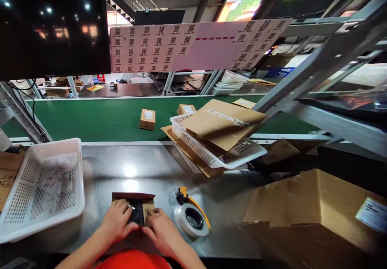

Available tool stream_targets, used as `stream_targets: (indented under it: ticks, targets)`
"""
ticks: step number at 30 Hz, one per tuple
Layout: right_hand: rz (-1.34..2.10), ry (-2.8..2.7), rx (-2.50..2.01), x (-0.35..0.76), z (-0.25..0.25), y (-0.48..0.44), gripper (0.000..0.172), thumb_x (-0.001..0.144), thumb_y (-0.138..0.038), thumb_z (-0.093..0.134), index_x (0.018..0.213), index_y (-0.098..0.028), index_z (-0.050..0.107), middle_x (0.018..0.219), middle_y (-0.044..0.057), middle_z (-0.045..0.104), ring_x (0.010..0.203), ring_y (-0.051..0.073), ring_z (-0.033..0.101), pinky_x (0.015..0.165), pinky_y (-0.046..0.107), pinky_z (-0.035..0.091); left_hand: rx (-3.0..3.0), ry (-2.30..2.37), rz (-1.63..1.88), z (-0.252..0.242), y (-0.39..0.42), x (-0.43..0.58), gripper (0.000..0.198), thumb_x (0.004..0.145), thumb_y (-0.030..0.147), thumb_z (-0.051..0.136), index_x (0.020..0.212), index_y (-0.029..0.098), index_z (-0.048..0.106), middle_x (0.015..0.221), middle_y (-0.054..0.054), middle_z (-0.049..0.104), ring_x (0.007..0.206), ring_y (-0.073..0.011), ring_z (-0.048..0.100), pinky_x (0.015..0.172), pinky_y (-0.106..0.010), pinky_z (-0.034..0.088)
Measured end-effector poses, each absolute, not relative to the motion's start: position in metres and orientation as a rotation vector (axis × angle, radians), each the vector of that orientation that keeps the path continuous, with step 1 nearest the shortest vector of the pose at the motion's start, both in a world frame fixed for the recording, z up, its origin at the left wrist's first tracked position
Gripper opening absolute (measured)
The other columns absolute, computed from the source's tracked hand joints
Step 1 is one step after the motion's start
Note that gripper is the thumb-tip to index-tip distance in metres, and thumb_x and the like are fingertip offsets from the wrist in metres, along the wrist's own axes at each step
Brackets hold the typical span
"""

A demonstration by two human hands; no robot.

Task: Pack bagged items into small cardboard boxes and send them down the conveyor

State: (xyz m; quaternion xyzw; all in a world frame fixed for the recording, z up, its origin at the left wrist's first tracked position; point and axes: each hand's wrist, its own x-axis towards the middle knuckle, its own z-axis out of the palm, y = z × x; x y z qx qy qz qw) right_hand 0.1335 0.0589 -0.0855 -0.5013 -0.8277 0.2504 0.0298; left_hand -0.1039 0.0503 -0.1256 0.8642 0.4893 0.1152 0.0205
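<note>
A small brown cardboard box (148, 209) stands on the metal table near its front edge, its far flap (133, 195) raised. Something black and glossy (136, 213) lies inside; its kind is unclear. My left hand (119, 219) grips the box's left side, fingers curled over the edge and partly hiding it. On the opposite side, my right hand (161, 228) holds the right flap, with a ring on one finger. Just right of that hand lie a roll of tape (183, 220) and a tape dispenser (196, 204) with a yellow-orange handle.
A white plastic basket (79, 180) stands at left. At the back right, flat cardboard (223, 119) lies on another white basket (208, 156). A large carton (287, 200) occupies the right. Behind runs a green conveyor belt (90, 119) carrying a small box (147, 119). A dark monitor (54, 27) hangs above.
</note>
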Motion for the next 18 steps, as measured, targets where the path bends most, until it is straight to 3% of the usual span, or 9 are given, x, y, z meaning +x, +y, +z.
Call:
stream_targets:
  ticks: [3, 5, 7, 9, 11, 14, 16, 18]
  targets:
    - [0.700, -2.205, -1.555, 0.140, -0.128, 0.061, 0.040, 0.095, -0.031, 0.060, 0.132, -0.016, 0.067, 0.127, 0.016, 0.069, 0.120, 0.034, 0.064, 0.105, 0.049, 0.056, 2.926, 1.641, 0.767, -0.145, 0.066, -0.112, 0.072, 0.097, 0.064, 0.059, 0.153, 0.019, 0.055, 0.158, -0.020, 0.055, 0.146, -0.0403, 0.049, 0.126, -0.063, 0.024]
    - [0.607, -1.933, -1.617, 0.140, -0.163, 0.056, 0.061, 0.097, -0.033, 0.058, 0.153, -0.013, 0.047, 0.139, 0.020, 0.061, 0.122, 0.032, 0.065, 0.106, 0.048, 0.056, 2.868, 1.850, 0.809, -0.157, 0.067, -0.115, 0.083, 0.096, 0.064, 0.060, 0.159, 0.011, 0.045, 0.160, -0.023, 0.051, 0.149, -0.0423, 0.044, 0.128, -0.068, 0.012]
    - [0.462, -1.814, -1.623, 0.138, -0.189, 0.048, 0.076, 0.100, -0.035, 0.056, 0.166, -0.013, 0.024, 0.156, 0.024, 0.047, 0.135, 0.033, 0.060, 0.110, 0.050, 0.055, 2.803, 1.890, 0.711, -0.169, 0.059, -0.120, 0.072, 0.102, 0.050, 0.056, 0.161, 0.010, 0.043, 0.157, -0.020, 0.055, 0.148, -0.0380, 0.047, 0.130, -0.065, 0.016]
    - [0.310, -1.913, -1.530, 0.136, -0.201, 0.043, 0.079, 0.104, -0.032, 0.051, 0.170, -0.019, 0.011, 0.169, 0.022, 0.034, 0.151, 0.035, 0.045, 0.117, 0.055, 0.049, 2.812, 1.751, 0.613, -0.183, 0.044, -0.128, 0.058, 0.106, 0.031, 0.048, 0.162, 0.016, 0.041, 0.157, -0.014, 0.058, 0.147, -0.0313, 0.051, 0.127, -0.057, 0.034]
    - [0.250, -2.151, -1.356, 0.139, -0.201, 0.044, 0.072, 0.106, -0.029, 0.047, 0.171, -0.024, 0.015, 0.171, 0.017, 0.035, 0.158, 0.034, 0.035, 0.120, 0.056, 0.045, 2.799, 1.636, 0.573, -0.195, 0.028, -0.137, 0.059, 0.105, 0.018, 0.042, 0.164, 0.022, 0.039, 0.161, -0.011, 0.055, 0.150, -0.0301, 0.049, 0.118, -0.051, 0.048]
    - [0.318, -2.408, -1.168, 0.161, -0.196, 0.057, 0.063, 0.107, -0.032, 0.045, 0.168, -0.024, 0.030, 0.165, 0.014, 0.048, 0.156, 0.031, 0.039, 0.122, 0.057, 0.043, 2.628, 1.686, 0.616, -0.207, 0.015, -0.143, 0.066, 0.104, 0.013, 0.040, 0.166, 0.033, 0.033, 0.168, -0.008, 0.045, 0.161, -0.0377, 0.029, 0.115, -0.061, 0.051]
    - [0.361, -2.341, -1.358, 0.192, -0.193, 0.071, 0.058, 0.105, -0.034, 0.046, 0.162, -0.022, 0.043, 0.162, 0.013, 0.052, 0.156, 0.030, 0.039, 0.126, 0.058, 0.037, 2.479, 1.676, 0.680, -0.209, 0.014, -0.142, 0.068, 0.104, 0.013, 0.041, 0.167, 0.037, 0.028, 0.172, -0.006, 0.037, 0.164, -0.0391, 0.014, 0.117, -0.065, 0.049]
    - [0.348, -2.109, -1.746, 0.231, -0.190, 0.086, 0.057, 0.101, -0.031, 0.048, 0.156, -0.016, 0.051, 0.161, 0.016, 0.052, 0.157, 0.031, 0.037, 0.128, 0.058, 0.032, 2.377, 1.583, 0.744, -0.207, 0.018, -0.140, 0.068, 0.106, 0.016, 0.041, 0.168, 0.037, 0.025, 0.174, -0.005, 0.033, 0.165, -0.0369, 0.008, 0.119, -0.061, 0.049]
